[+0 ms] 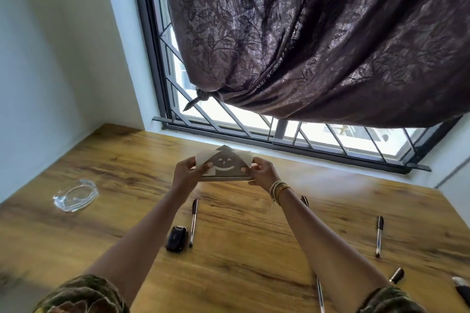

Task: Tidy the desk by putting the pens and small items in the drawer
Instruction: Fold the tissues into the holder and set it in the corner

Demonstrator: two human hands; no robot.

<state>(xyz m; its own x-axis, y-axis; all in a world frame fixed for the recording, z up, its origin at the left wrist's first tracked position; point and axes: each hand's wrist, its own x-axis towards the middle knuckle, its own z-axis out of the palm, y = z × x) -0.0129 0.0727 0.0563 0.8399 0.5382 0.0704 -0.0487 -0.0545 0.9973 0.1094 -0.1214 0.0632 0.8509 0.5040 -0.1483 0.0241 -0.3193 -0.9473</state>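
Fingers of the left hand (pixel 187 173) and the right hand (pixel 263 173), curled closed on opposite ends of a triangular metal napkin holder (pixel 225 169), pinch it between thumb and fingertips at centre frame, just above the desk (pixel 279 223); whether its base touches the wood cannot be told. The holder is thin, dull grey sheet with a smiling face cut through it, and pale paper napkins (pixel 203 157) stand soft-edged behind the plate. The step in hand appears to be handling this small item, lifting or repositioning it; no drawer is in view, so the next move likely calls for carrying it level, so the napkins do not slide out, toward a drawer below the frame. The task's pens lie untouched on the glossy wood-grain top: one pen (pixel 193 222) below centre, beside a small black glossy case (pixel 176 239); another pen (pixel 379 236) at right; a third pen (pixel 320 295) at the lower edge. A clear, faceted glass dish (pixel 76 194) sits at left. Threads and bangles ring the right wrist
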